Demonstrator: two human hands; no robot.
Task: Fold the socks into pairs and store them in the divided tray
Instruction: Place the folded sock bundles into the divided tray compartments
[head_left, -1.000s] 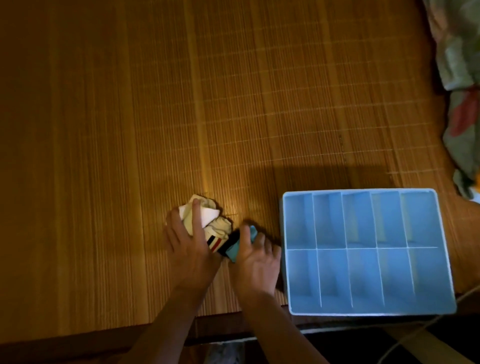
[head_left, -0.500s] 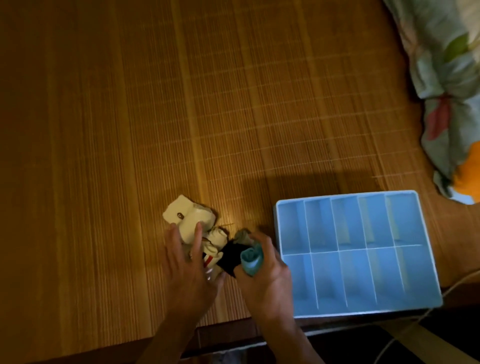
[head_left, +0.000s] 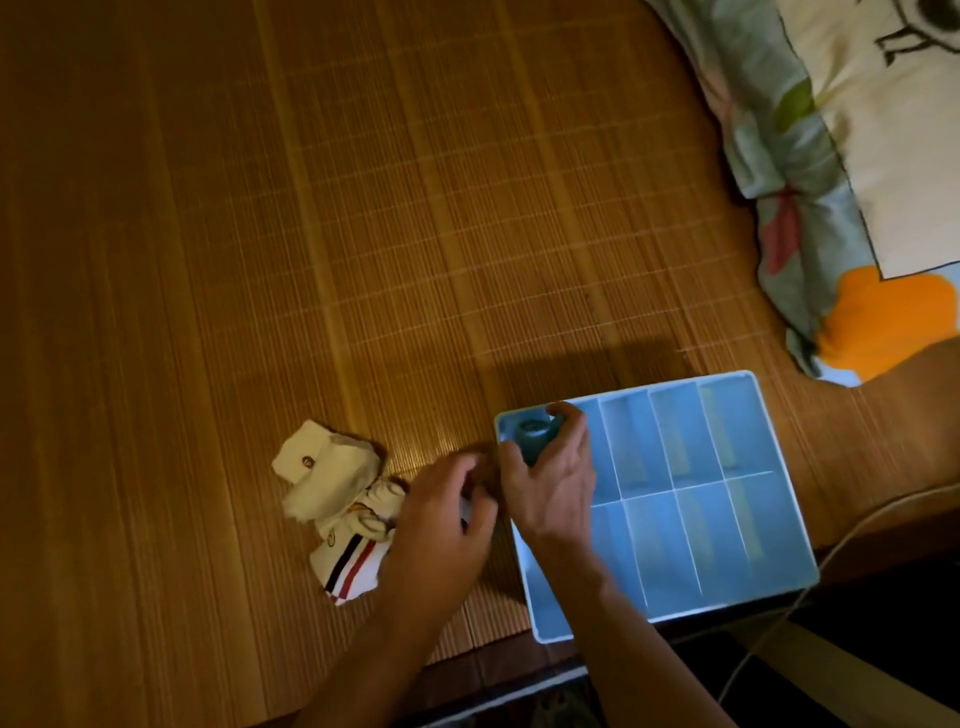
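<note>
The rolled teal sock pair (head_left: 532, 435) is clamped by the right hand's (head_left: 556, 483) curled fingers (head_left: 567, 411) at the divided tray's (head_left: 753, 519) far-left compartment. The compartments to the right are seen open. The left hand's (head_left: 441, 525) grip cannot be told.

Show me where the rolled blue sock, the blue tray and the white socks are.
rolled blue sock (head_left: 535, 435): head view, rolled top.
blue tray (head_left: 758, 519): head view, empty compartment.
white socks (head_left: 337, 467): head view, top sock.

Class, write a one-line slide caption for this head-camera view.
Right hand holds a rolled blue sock at the far-left compartment of the divided tray; left hand beside white socks on the bamboo mat.
</note>
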